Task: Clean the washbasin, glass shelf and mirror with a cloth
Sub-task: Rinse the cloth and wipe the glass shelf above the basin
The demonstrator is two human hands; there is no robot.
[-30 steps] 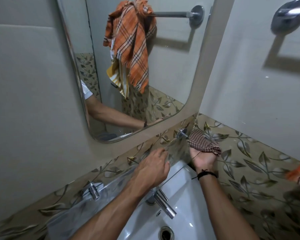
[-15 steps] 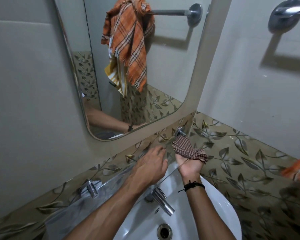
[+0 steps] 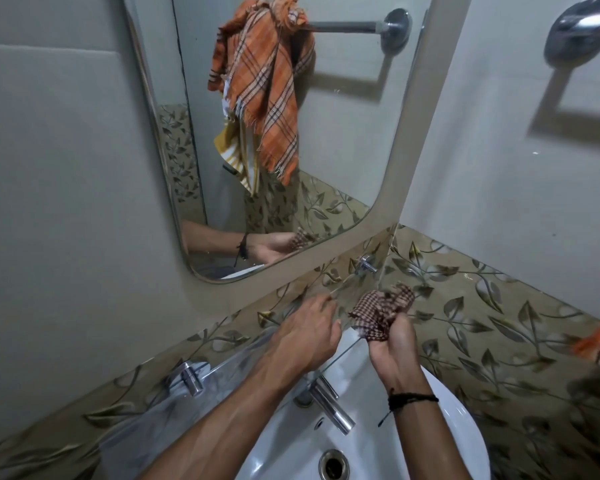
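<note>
- Grey walls meet in a corner above a band of leaf-patterned tiles (image 3: 499,323), with the mirror (image 3: 326,150) on the left wall and the white washbasin (image 3: 378,455) below it.
- The glass shelf (image 3: 160,417) runs along the tile band between two metal brackets, one at the left (image 3: 187,375) and one near the corner (image 3: 366,265). It sits above the tap (image 3: 329,407).
- The right hand (image 3: 392,351) is clenched around a bunched checked cloth (image 3: 381,313), which sticks up out of the fist.
- The cloth is at the corner end of the shelf, above the basin's back edge. I cannot tell whether it touches the glass.
- The left hand (image 3: 305,337) holds nothing. It lies palm down with relaxed fingers over the middle of the shelf, the fingertips close to the tiles (apparently steadying the glass).
- An orange checked towel (image 3: 267,98) shows in the mirror, hanging from a rail.
- The step in hand looks like the shelf, with the cloth being gathered for a wipe. From this view I cannot tell whether the mirror and basin have been cleaned.
- The next move likely calls for laying the cloth flat on the glass and sweeping it from the corner bracket towards the left one.
- That needs light, even pressure, since the shelf rests on only two brackets, and the left hand must lift clear of the path.
</note>
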